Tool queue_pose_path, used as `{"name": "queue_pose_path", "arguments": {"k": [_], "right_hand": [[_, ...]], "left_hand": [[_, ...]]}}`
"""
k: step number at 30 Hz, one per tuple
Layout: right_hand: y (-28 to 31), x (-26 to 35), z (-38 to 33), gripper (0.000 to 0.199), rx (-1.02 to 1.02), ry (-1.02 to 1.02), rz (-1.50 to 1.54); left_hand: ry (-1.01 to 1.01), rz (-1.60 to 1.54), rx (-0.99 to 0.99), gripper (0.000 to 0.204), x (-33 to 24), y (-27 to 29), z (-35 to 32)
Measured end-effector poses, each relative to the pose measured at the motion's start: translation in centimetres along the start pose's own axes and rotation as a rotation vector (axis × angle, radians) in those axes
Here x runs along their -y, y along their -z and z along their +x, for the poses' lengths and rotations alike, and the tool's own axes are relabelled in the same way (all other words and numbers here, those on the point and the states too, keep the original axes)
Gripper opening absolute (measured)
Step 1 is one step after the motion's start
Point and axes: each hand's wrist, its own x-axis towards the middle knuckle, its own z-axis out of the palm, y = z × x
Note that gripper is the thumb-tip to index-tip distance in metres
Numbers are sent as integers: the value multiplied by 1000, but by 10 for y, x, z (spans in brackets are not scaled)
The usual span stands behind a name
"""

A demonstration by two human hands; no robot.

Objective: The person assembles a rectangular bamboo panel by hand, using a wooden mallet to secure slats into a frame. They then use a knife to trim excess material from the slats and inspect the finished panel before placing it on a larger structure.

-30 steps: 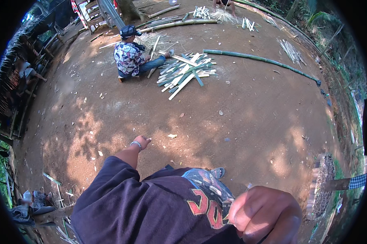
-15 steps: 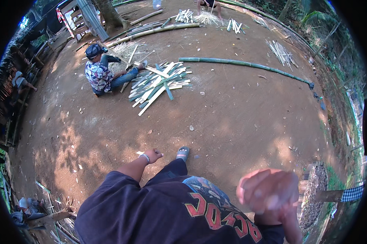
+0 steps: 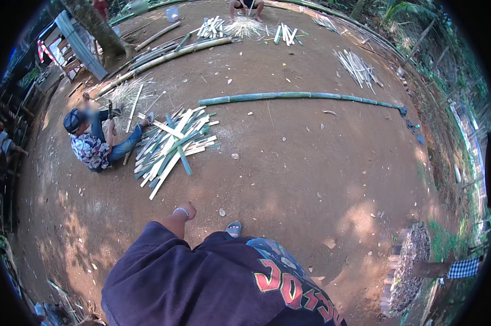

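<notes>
My left hand [image 3: 188,210], with a bracelet at the wrist, hangs out ahead of my dark shirt. Its back faces up, and the fingers are mostly hidden beneath it. No object shows in or touching it. My right hand is out of the picture. Ahead of my left hand lies a loose heap of split bamboo strips [image 3: 175,146], green and pale, crossed over one another on the ground. My sandalled foot [image 3: 234,228] shows just right of the hand.
A person [image 3: 90,146] in a patterned shirt sits left of the heap. A long green bamboo pole [image 3: 289,95] lies across the ground beyond it. Farther off are smaller strip bundles [image 3: 287,34], thick poles [image 3: 169,56], a tree trunk [image 3: 96,30] and another seated person. A stone-edged bed [image 3: 411,266] borders the right.
My right hand, raised and blurred earlier, has left the picture. The strip heap and seated person now appear nearer and farther left. My left hand is still in front of me.
</notes>
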Motion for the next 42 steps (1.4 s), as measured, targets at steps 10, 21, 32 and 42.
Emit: {"name": "queue_pose_path", "arguments": {"k": [10, 21, 32, 42], "right_hand": [[61, 10, 122, 16, -36, -206, 287], [486, 183, 457, 24, -559, 333, 460], [519, 420, 658, 39, 15, 251, -245], [569, 236, 783, 29, -214, -279, -104]], "left_hand": [[-234, -724, -300, 22, -287, 303, 173], [-17, -497, -192, 56, -368, 349, 306], [-100, -78, 170, 40, -422, 495, 531], [-121, -444, -415, 49, -721, 990, 775]]}}
